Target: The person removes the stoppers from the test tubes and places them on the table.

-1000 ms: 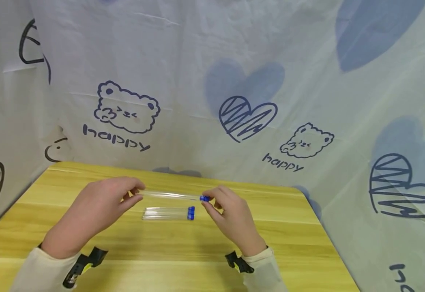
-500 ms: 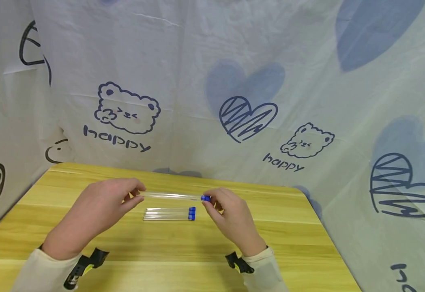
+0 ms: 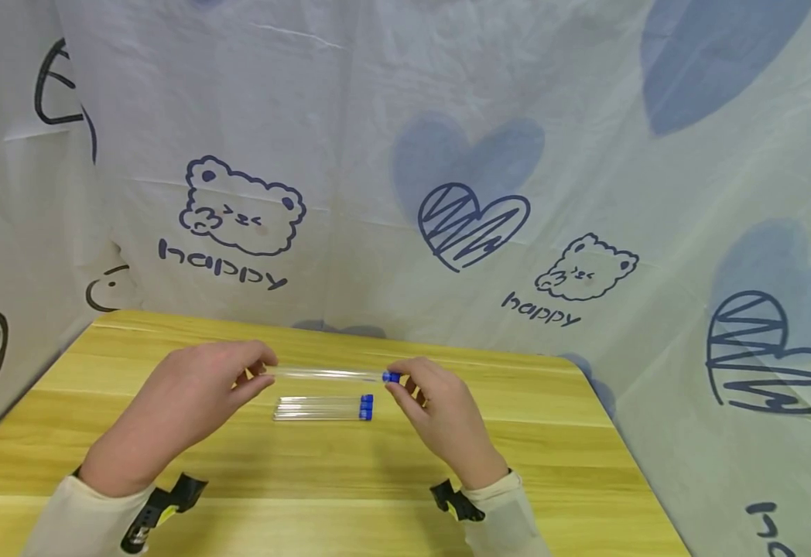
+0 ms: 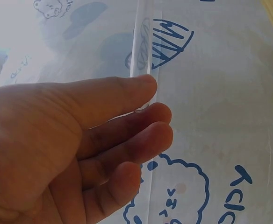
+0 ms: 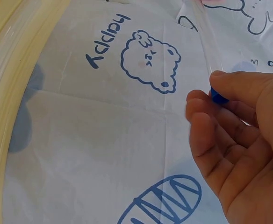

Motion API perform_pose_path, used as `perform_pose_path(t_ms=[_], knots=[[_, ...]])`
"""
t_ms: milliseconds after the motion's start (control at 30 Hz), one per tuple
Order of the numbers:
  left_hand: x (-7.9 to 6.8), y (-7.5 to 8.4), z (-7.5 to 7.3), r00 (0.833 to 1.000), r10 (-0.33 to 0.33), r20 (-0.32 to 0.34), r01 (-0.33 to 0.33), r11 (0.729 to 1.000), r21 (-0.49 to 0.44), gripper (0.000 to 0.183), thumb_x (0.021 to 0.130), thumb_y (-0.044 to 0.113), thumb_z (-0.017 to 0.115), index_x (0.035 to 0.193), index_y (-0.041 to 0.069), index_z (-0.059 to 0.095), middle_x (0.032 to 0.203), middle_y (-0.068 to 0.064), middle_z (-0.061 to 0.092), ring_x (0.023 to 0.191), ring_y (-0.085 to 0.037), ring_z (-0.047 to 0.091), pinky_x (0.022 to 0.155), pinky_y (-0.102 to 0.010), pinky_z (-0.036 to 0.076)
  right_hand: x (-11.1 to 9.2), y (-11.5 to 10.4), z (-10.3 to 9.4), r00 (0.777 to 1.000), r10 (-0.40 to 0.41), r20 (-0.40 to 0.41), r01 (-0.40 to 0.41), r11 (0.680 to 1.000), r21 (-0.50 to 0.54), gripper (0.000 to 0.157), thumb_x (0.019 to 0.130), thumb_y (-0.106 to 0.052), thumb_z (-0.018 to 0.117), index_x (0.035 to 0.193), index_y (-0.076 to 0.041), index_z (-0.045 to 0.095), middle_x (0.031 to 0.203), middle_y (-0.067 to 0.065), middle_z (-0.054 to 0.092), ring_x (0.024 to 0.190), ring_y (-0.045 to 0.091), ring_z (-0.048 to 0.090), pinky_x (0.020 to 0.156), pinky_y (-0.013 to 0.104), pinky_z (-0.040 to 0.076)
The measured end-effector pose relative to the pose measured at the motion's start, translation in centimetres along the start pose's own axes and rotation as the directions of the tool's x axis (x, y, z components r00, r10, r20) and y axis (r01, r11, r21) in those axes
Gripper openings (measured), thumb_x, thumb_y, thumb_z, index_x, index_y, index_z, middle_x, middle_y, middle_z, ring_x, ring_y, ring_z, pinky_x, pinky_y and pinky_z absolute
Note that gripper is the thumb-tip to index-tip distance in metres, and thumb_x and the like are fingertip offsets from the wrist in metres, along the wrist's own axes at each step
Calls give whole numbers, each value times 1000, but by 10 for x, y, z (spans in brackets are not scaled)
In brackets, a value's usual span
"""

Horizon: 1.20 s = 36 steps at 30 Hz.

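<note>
A clear test tube [image 3: 329, 374] with a blue cap [image 3: 391, 377] is held sideways between both hands, above the wooden table. My left hand [image 3: 200, 402] pinches its rounded end between thumb and fingers; the left wrist view shows that tube end [image 4: 141, 88] at the thumb tip. At the other end my right hand [image 3: 443, 410] pinches the blue cap, which peeks out below the thumb in the right wrist view as a blue piece [image 5: 218, 95]. Nearer to me, capped clear test tubes [image 3: 318, 408] lie side by side on the table, blue caps to the right.
The yellow wood-grain table [image 3: 322, 495] ends at a pale cloth curtain [image 3: 350, 170] with drawn hearts and bears, which stands close behind and at both sides. Black straps [image 3: 162, 510] are on both wrists. Blue caps show at the right wrist view's left edge.
Both hands keep their hold on the test tube in nearly the same place. The blue cap looks slightly turned in the right fingers; the tubes on the table lie as before.
</note>
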State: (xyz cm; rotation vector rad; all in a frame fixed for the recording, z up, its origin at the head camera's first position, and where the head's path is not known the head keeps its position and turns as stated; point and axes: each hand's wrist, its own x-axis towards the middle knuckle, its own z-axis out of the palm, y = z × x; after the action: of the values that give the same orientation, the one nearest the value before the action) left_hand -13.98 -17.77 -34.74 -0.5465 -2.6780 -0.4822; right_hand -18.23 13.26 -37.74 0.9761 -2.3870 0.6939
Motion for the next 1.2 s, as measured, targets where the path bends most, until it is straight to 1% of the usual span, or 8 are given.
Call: perform_pose_path(t_ms=[100,200,367,533,667,933,1200], knots=[[0,0,0,1000,-1,1,1,1000,-3,12,92,20,80,102,19,74,86,11,72,72,-7,65,62,-33,55,1,-1,-1,1000,0,2,0,1000,-9,16,97,-12,74,113,-10,72,96,-4,71,72,3,56,59,18,51],[0,0,0,1000,-3,3,3,1000,-7,12,91,20,81,101,19,74,86,11,72,73,-7,65,63,-34,56,1,-1,-1,1000,-12,-5,12,1000,-17,16,97,-12,74,113,-10,72,97,-4,71,72,3,55,58,17,49],[0,0,0,1000,-4,8,4,1000,-9,11,92,20,80,101,19,74,86,11,72,73,-8,66,63,-34,56,1,-2,-1,1000,-17,-17,17,1000,-16,17,97,-11,74,114,-9,72,95,-3,70,72,3,55,58,19,50],[1,0,-1,1000,-5,11,5,1000,-9,11,92,20,80,101,19,74,85,12,72,73,-7,65,62,-34,56,1,-2,-1,1000,-15,-10,15,1000,-2,17,97,-11,74,113,-9,71,94,-4,69,73,3,55,60,20,52],[1,0,-1,1000,-11,13,11,1000,-7,11,92,20,80,101,19,74,86,11,72,73,-7,65,63,-34,56,1,-2,0,1000,-16,-1,16,1000,-10,17,96,-10,75,112,-10,71,94,-5,69,73,2,55,61,18,51],[1,1,-1,1000,-12,14,12,1000,1,13,91,20,81,101,18,74,86,10,72,72,-7,64,62,-34,56,1,-3,0,1000,-29,1,29,999,-18,17,95,-9,75,112,-10,72,94,-5,67,70,3,49,58,18,46],[0,1,-1,1000,-7,1,7,1000,2,13,90,19,82,101,18,74,86,11,72,71,-7,64,62,-33,55,1,-3,-2,999,-37,5,38,999,-28,15,96,-10,74,111,-10,72,94,-5,67,70,3,49,59,18,46]])
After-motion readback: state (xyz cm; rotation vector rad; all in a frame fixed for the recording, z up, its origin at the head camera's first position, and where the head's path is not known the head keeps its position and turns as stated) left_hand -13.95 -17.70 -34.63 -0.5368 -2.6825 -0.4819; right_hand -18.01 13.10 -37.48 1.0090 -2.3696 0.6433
